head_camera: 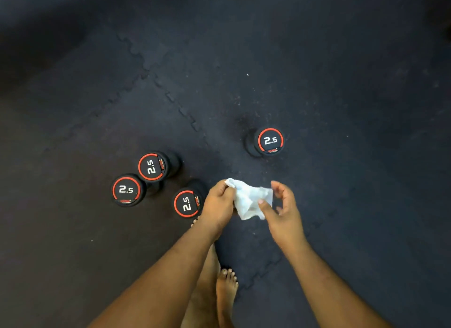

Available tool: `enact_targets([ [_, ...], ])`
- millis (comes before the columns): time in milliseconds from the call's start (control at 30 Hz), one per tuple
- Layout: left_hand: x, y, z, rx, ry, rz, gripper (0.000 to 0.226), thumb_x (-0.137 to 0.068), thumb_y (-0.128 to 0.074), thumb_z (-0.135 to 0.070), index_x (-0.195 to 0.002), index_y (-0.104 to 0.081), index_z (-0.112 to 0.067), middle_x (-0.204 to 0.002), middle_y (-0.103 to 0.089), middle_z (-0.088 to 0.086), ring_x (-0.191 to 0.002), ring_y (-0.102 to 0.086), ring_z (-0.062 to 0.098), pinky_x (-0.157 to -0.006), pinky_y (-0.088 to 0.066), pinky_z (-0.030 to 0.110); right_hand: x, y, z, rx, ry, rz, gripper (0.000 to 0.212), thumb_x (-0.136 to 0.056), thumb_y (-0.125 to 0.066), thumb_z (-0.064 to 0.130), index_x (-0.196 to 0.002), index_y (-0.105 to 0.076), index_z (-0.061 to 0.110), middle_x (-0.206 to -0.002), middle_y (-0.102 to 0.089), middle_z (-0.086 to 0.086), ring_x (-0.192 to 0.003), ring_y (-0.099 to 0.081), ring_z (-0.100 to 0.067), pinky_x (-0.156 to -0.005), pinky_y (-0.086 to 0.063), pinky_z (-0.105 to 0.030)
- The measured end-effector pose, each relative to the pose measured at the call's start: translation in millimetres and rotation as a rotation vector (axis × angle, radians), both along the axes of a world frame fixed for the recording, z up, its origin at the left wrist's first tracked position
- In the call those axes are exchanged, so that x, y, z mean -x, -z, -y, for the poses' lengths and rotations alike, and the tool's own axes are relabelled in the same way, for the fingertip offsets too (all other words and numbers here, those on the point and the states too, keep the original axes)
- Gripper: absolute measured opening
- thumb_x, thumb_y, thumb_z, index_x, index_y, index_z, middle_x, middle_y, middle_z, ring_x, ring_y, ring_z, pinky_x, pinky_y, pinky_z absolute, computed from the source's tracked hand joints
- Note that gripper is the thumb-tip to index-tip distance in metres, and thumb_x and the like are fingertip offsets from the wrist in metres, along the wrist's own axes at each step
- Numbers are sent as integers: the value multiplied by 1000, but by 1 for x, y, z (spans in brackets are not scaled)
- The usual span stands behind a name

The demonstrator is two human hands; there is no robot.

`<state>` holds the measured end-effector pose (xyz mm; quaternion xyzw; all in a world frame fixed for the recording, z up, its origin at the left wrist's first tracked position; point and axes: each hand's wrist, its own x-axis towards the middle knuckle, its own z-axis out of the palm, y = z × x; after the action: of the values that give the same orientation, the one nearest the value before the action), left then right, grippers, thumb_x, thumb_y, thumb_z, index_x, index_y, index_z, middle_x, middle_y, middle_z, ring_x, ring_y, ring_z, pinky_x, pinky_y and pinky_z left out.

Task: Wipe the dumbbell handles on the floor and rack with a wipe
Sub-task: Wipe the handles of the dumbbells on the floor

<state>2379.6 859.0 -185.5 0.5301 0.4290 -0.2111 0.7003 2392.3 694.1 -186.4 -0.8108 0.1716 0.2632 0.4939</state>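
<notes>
Crumpled white wipe (249, 198) held above black rubber floor tiles (341, 83). Left hand (219, 203) pinches its upper corner; right hand (283, 208) grips lower edge with thumb, other fingers loosely spread. Four upright black 2.5 dumbbells: three (151, 167) at 9 o'clock, one (270, 141) at 12. Spread wipe flat first, then wrap each handle fully.

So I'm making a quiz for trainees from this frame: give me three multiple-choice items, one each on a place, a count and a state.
1. Where does the lone dumbbell stand relative to the wipe?
A. Beyond it, to the right
B. Left of the other three
C. Under the wipe

2. How many dumbbells stand on the floor mat?
A. Two
B. Four
C. Six

3. How is the wipe held?
A. Lying on the floor
B. Draped over a dumbbell
C. Between left hand and right hand

Answers: 1 A, it stands apart up-right; 2 B, four 2.5 end caps show; 3 C, both hands pinch it.
</notes>
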Motion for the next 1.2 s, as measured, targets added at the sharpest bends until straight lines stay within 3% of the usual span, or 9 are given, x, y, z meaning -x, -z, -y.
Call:
enact_targets([
  [67,-13,-5,-9,-60,156,59,26,-91,-46,-30,-95,-67,-16,-95,-72,15,-88,-70,32,-85,-56,61,-28,-7,-5,2,-220,24,66,-89,-72,34,-148,-43,33,-146,-41,22,-135,-37,8,-108,-32,-15],
  [133,-28,-11,-15,-87,228,101,25,-90,-45,-28,-93,-65,-13,-90,-69,13,-82,-64,19,-84,-55,52,-56,-14,-15,-42,-385,-57,63,-92,-71,28,-149,-44,33,-143,-47,20,-130,-44,7,-106,-38,-15],
  [300,-57,-23,-20,19,-14,53,29,-102,-60,-25,-128,-54,-15,-113,-65,3,-87,-68,0,-69,-55,18,-112,-11,-28,93,-647,-57,11,-91,-67,32,-98,-69,24,-85,-73,5,-78,-69,-15,-71,-57,-39],
  [433,-53,-10,7,53,-28,71,55,-84,-84,-18,-129,-53,-20,-114,-69,5,-93,-71,13,-67,-57,28,-134,-12,-19,9,-420,-124,4,-95,-66,21,-93,-69,19,-84,-74,0,-80,-70,-19,-74,-57,-39],
  [533,-62,-1,30,-50,-207,50,23,-91,-70,1,-108,-70,-14,-96,-77,10,-79,-71,17,-61,-57,29,-148,-14,-8,-85,-377,-265,12,-96,-63,11,-98,-70,20,-89,-77,-2,-85,-74,-20,-76,-59,-37],
  [733,-80,-10,77,64,-493,59,31,-95,-50,9,-106,-70,-13,-90,-75,9,-68,-67,23,-56,-54,31,-188,-29,34,-245,-337,-469,23,-99,-55,3,-101,-73,18,-103,-76,-12,-86,-75,-29,-65,-60,-37],
  [967,-97,-23,104,294,-667,137,38,-97,-37,-5,-101,-74,-7,-111,-74,12,-97,-68,23,-71,-58,34,-228,-27,52,-306,-389,-532,31,-95,-47,-4,-83,-66,17,-98,-74,-11,-81,-70,-26,-49,-51,-28],
  [1067,-98,-18,104,226,-675,105,23,-99,-57,-19,-100,-78,-9,-112,-75,11,-102,-70,27,-79,-58,37,-238,-25,46,-284,-494,-539,30,-94,-43,-3,-82,-66,13,-94,-72,-10,-81,-67,-22,-56,-52,-28],
  [1200,-96,-12,100,-27,-521,131,20,-87,-74,2,-99,-74,-14,-101,-74,6,-88,-71,14,-69,-56,27,-253,-23,44,-215,-623,-390,29,-99,-47,12,-76,-63,7,-99,-74,-11,-94,-69,-19,-78,-54,-32],
])
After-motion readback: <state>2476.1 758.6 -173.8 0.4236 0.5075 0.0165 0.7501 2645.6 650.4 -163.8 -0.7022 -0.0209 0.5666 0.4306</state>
